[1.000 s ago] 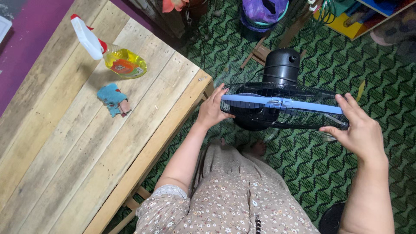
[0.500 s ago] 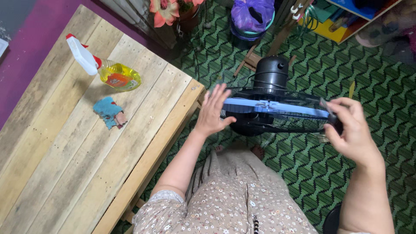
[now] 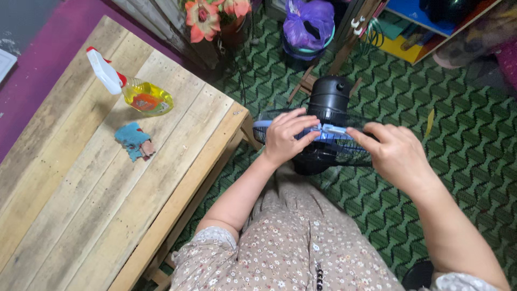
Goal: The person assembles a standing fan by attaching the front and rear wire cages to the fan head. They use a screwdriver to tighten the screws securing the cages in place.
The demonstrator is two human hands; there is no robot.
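Fingers of both hands are pinched in on the blue band that runs round the edge of the fan [image 3: 328,116] guard, right at the little clip [image 3: 334,129] in the middle of it. My left hand [image 3: 285,137] is curled over the rim with the fingertips [image 3: 308,125] pressing on the band from the near side, and my right hand [image 3: 396,153] comes in from the other side with the thumb and first finger [image 3: 360,136] closing toward the same spot, so neither hand is really open, but I wouldn't call either a full grip yet, more of a pinch-and-feel. From up here I can't tell if the clip itself is latched or loose, my fingers cover most of it. The fan sits on the green mat [image 3: 458,161] just past my knees, black motor housing sticking up behind the guard, close by the corner of the wooden table [image 3: 81,215]. Over on the table, well apart from my hands, there's a spray bottle [image 3: 134,91] lying on its side and a small blue rag [image 3: 134,141] near it. Best guess, I'm at the bit where the band fastener gets worked, with the guard on the fan as it stands now. Next move probably needs one hand steadying the rim while the other works the clip with a fingertip, since the wire guard flexes and the whole fan could tip if I lean on it.
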